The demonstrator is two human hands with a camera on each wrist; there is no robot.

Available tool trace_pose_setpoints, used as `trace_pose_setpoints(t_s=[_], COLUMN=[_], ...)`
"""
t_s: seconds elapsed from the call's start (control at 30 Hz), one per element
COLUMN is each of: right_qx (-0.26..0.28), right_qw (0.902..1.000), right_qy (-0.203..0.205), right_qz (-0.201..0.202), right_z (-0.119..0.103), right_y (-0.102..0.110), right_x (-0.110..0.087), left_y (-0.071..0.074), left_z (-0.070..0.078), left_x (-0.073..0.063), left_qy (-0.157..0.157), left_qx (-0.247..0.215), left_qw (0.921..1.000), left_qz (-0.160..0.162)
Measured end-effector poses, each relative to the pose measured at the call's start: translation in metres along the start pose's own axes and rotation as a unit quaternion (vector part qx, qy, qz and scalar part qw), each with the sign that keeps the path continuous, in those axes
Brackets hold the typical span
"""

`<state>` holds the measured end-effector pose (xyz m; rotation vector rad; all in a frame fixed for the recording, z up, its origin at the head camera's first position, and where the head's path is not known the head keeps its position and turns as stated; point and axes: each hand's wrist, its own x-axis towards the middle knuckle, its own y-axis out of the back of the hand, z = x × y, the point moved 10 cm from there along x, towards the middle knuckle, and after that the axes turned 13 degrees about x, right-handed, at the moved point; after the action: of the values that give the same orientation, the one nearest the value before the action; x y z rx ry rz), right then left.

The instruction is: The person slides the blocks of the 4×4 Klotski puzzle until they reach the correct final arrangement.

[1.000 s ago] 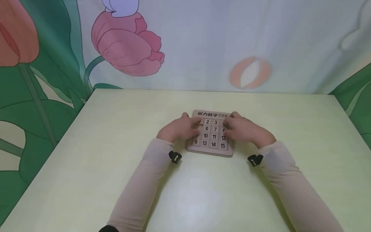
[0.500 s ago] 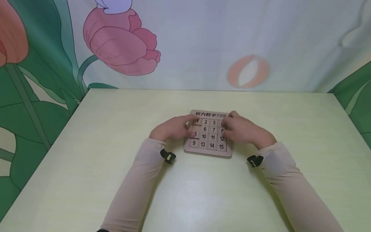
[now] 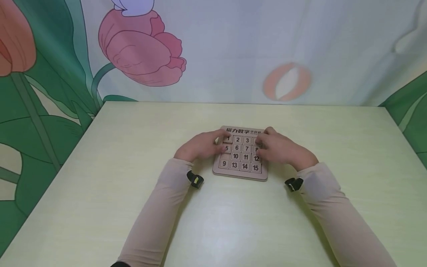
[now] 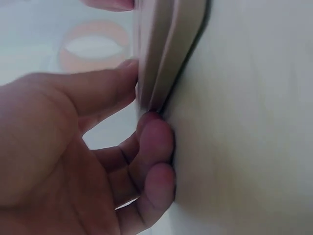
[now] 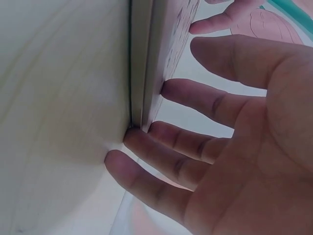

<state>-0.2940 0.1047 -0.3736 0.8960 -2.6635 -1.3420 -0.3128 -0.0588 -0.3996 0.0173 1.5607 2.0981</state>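
Note:
A pinkish number sliding puzzle [image 3: 241,157] lies flat on the table, with black lettering along its top edge. My left hand [image 3: 202,145] is at its left side, its thumb touching the tile marked 5 [image 3: 227,148] and its index finger by the tile marked 1 [image 3: 228,139]. The empty slot [image 3: 225,156] shows between 5 and 9. Other left fingertips [image 4: 157,139] rest bent against the board's lower edge and the table. Along the right side, my right hand [image 3: 281,147] touches the board with mostly straight fingers, partly covering the right column.
The pale table [image 3: 220,222] extends around the puzzle. Behind it hangs a light curtain [image 3: 227,48] printed with flowers and leaves. A black strap device sits at each wrist, on the left [image 3: 195,180] and right [image 3: 294,184].
The tile marked 5 has moved up one row under my left thumb, and the empty slot is now below it. My right hand has stayed at the board's right side.

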Motion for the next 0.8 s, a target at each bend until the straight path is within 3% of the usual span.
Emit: trace_pose_setpoints(t_s=[0.13, 0.23, 0.4, 0.53, 0.8], right_qx=[-0.001, 0.000, 0.001, 0.012, 0.040], right_qw=[1.0000, 1.0000, 1.0000, 0.9999, 0.9987], right_qy=[0.003, 0.003, 0.005, 0.002, -0.007], right_qz=[0.002, 0.003, -0.001, -0.008, -0.031], right_z=[0.000, 0.000, -0.001, 0.000, 0.003], right_y=[0.000, 0.000, -0.001, -0.001, -0.005], right_x=[0.000, 0.000, 0.000, -0.001, -0.002], left_y=[0.000, -0.001, -0.008, -0.011, -0.006], left_z=[-0.001, 0.001, 0.002, 0.003, 0.008], left_x=[0.002, 0.000, -0.008, -0.011, -0.009], left_qy=[0.012, 0.008, 0.007, 0.010, -0.007], left_qx=[0.016, 0.008, -0.026, -0.014, -0.018], left_qw=[0.9997, 0.9999, 0.9984, 0.9964, 0.9985], left_qz=[0.017, 0.011, -0.049, -0.083, -0.052])
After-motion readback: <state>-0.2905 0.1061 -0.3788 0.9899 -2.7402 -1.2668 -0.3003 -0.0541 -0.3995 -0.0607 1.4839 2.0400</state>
